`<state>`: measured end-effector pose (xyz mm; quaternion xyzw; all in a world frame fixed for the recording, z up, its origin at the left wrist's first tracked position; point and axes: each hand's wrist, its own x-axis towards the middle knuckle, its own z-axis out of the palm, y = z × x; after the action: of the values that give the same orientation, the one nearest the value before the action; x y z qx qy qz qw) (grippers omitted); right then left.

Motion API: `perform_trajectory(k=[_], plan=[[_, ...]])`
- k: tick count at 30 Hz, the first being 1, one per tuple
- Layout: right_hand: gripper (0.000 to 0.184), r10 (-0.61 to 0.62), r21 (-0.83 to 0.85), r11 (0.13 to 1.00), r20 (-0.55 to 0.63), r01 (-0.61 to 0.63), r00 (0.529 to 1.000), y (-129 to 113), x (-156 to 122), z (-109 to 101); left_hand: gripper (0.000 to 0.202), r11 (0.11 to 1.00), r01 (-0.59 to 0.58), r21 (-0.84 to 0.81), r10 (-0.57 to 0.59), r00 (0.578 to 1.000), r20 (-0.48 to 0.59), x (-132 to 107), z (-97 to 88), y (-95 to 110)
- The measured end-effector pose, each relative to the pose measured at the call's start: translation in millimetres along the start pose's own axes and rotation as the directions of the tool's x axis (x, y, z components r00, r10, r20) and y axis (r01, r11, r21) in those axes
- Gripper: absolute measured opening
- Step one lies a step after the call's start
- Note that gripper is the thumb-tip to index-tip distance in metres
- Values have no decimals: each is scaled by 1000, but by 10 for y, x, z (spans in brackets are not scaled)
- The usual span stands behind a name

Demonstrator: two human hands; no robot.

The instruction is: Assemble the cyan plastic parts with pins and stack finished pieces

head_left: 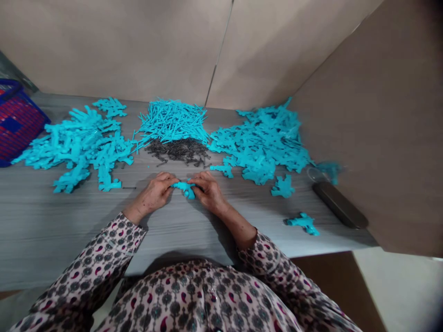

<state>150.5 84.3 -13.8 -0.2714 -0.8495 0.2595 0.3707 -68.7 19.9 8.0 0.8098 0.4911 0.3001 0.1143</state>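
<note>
Between my two hands is a turquoise plastic toy gun (187,189), held just above the grey tabletop. My left hand (160,190) pinches its barrel end on the left. Closed around its rear end, on the right, are the fingers of my right hand (206,190). Beyond my hands lies a heap of small dark pins or springs (180,151), too small to make out exactly. Behind it is a pile of thin turquoise sticks (175,121). A loose turquoise toy gun piece (224,168) rests just past my right hand.
Turquoise gun-shaped parts form a left pile (78,140) and a right pile (265,143). A toy gun (302,222) lies near the table's right front edge, beside a dark elongated case (339,205). A blue-and-red basket (20,122) stands far left. Brown panels (131,50) border the table.
</note>
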Motion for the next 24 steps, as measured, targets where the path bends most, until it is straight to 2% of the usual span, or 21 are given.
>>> perform_trajectory(k=[6,13,18,24], plan=[[20,33,-2,999,28,-33,999,4,0,-6,32,999,6,-38,-6,1000,-2,-8,-3,-7],[20,50,4,999,47,-50,998,-28,0,-20,34,999,10,37,-10,1000,10,-12,-3,39],[19,86,-14,996,60,-86,994,-55,1,-29,25,1000,23,6,-23,999,38,19,-20,50],[20,78,-34,997,71,-75,994,-60,4,-30,25,999,41,23,-42,996,74,73,-27,44]])
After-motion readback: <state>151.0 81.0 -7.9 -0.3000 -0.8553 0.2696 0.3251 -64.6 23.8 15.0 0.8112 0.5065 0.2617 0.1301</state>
